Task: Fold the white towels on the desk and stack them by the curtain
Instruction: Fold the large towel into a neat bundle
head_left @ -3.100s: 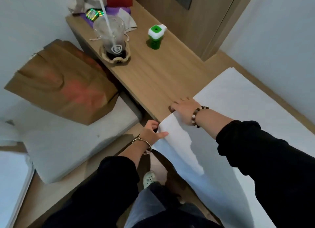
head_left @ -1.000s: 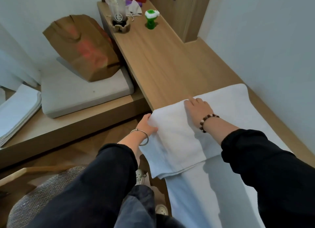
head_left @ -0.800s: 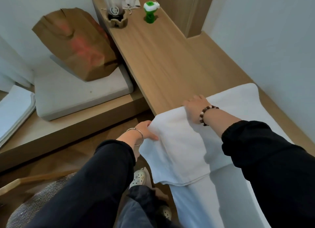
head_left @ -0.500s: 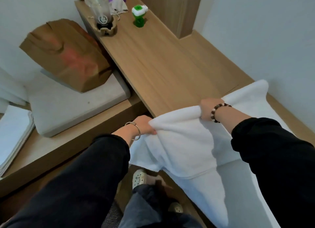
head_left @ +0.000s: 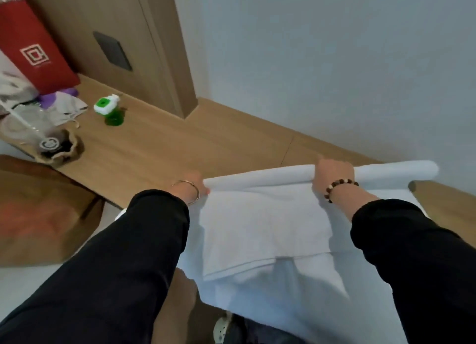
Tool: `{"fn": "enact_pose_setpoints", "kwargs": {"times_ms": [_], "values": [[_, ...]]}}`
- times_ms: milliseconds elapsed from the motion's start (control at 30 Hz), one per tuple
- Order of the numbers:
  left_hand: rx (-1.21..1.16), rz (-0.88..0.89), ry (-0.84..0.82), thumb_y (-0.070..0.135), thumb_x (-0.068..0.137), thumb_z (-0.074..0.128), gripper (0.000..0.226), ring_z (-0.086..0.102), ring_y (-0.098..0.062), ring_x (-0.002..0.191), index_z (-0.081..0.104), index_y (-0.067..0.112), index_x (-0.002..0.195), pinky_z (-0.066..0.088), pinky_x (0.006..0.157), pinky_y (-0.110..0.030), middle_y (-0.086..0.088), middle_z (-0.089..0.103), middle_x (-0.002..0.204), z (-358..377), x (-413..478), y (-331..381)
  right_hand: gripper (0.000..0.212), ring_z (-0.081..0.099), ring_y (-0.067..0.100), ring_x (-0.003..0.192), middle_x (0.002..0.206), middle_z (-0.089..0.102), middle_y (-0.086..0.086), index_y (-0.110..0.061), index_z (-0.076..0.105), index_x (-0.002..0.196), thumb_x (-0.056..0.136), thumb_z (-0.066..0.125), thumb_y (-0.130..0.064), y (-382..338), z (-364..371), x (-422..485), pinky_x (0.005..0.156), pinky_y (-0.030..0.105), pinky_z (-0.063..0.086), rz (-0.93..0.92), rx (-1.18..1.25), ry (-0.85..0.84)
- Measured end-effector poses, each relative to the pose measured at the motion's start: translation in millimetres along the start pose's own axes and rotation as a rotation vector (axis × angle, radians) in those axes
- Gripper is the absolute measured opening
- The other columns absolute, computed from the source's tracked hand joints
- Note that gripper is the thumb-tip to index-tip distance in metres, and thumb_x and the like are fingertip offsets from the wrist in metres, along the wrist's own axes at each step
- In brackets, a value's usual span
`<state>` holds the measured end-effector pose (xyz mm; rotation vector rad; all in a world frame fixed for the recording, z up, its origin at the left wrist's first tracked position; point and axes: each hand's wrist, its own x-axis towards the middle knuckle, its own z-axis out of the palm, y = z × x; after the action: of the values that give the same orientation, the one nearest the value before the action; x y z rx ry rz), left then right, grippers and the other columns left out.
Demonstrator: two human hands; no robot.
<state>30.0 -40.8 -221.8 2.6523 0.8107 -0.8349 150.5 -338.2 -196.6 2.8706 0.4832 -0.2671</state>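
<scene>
A white towel (head_left: 260, 222) hangs lifted above the wooden desk (head_left: 180, 148), its folded top edge running level between my two hands. My left hand (head_left: 197, 183), with a metal bangle on the wrist, grips the towel's left end. My right hand (head_left: 332, 173), with a bead bracelet, grips the fold further right, and a short length of towel sticks out past it. The lower layers drape down toward me over the desk's near edge.
On the desk's far left stand a green bottle with a white cap (head_left: 109, 109), a plastic cup with a straw (head_left: 33, 135), a red paper bag (head_left: 33, 53) and crumpled cloth. A brown paper bag (head_left: 38, 215) sits left, below the desk. A white wall (head_left: 334, 60) borders the right.
Both hands have raised the towel's folded edge off the desk and pulled it taut and level. The view has tilted up, so the cushion and floor have dropped out of sight.
</scene>
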Motion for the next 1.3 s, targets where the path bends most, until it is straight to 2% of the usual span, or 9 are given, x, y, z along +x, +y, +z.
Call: {"fn": "enact_pose_setpoints", "kwargs": {"times_ms": [133,400,600,767,933,1033,1100,1233,1300], "values": [[0.111,0.094,0.188,0.029,0.093,0.05,0.023,0.06,-0.026,0.102,0.061,0.018,0.11,0.04,0.076,-0.03,-0.006,0.064,0.109,-4,32,45,0.023,0.05,0.024,0.069,0.077,0.054,-0.001,-0.017,0.046,0.107,0.084,0.05,-0.018,31,14,24,0.066,0.03,0.036,0.095,-0.005,0.01],[0.176,0.376,0.674,0.014,0.092,0.043,0.025,0.047,-0.028,0.11,0.051,0.013,0.116,0.031,0.086,-0.036,-0.008,0.055,0.116,-75,127,176,0.031,0.055,0.033,0.094,0.102,0.06,0.014,-0.006,0.049,0.113,0.083,0.055,-0.008,110,23,78,0.077,0.036,0.039,0.41,0.059,0.167],[0.157,0.576,0.403,0.043,0.096,0.038,0.064,0.004,-0.024,0.145,0.011,0.024,0.15,0.011,0.113,-0.05,-0.005,0.009,0.158,-6,109,178,0.051,0.046,0.046,0.117,0.126,0.05,0.03,0.004,0.052,0.125,0.074,0.058,-0.001,66,54,45,0.098,0.051,0.034,0.25,0.287,0.426],[0.412,0.885,0.215,0.071,0.086,0.027,0.08,-0.015,-0.021,0.145,-0.002,0.033,0.15,-0.003,0.112,-0.055,0.001,-0.013,0.158,22,113,126,0.067,-0.001,0.019,0.146,0.159,0.002,0.003,-0.024,0.015,0.15,0.092,0.033,-0.053,15,86,21,0.116,0.039,-0.003,-0.06,0.398,-0.133],[0.406,1.005,0.293,0.055,0.09,0.047,0.072,0.009,-0.023,0.146,0.021,0.024,0.15,0.013,0.113,-0.05,-0.003,0.01,0.159,5,116,79,0.069,0.0,0.015,0.146,0.16,0.001,-0.001,-0.028,0.016,0.15,0.093,0.051,-0.042,26,82,14,0.116,0.039,0.001,-0.07,0.455,-0.146],[0.194,1.153,0.455,0.019,0.081,0.069,0.044,0.055,-0.036,0.119,0.062,0.004,0.121,0.046,0.093,-0.049,-0.017,0.056,0.13,-4,105,62,0.061,0.004,0.015,0.146,0.159,0.006,0.001,-0.025,0.021,0.15,0.096,0.049,-0.032,26,75,14,0.117,0.037,0.005,-0.046,0.48,-0.171],[0.082,1.185,0.568,0.008,0.07,0.071,0.025,0.068,-0.034,0.089,0.071,0.0,0.094,0.057,0.068,-0.041,-0.016,0.069,0.1,-8,101,53,0.051,0.012,0.015,0.145,0.158,0.015,0.002,-0.021,0.03,0.148,0.099,0.045,-0.024,24,72,14,0.116,0.03,0.011,-0.021,0.472,-0.143],[0.041,1.148,0.63,0.002,0.073,0.071,0.005,0.064,-0.026,0.062,0.068,0.005,0.069,0.048,0.04,-0.03,-0.008,0.066,0.069,-19,94,45,0.036,0.042,0.025,0.129,0.14,0.049,0.009,-0.01,0.054,0.13,0.099,0.037,-0.008,23,69,4,0.106,0.033,0.028,-0.022,0.325,0.026],[0.095,1.171,0.664,0.012,0.079,0.056,0.018,0.061,-0.025,0.058,0.065,0.007,0.064,0.043,0.037,-0.026,-0.006,0.062,0.065,-23,93,39,0.037,0.044,0.028,0.123,0.135,0.052,0.009,-0.01,0.055,0.126,0.097,0.033,-0.004,22,69,-2,0.102,0.038,0.031,-0.061,0.216,0.059]]}}
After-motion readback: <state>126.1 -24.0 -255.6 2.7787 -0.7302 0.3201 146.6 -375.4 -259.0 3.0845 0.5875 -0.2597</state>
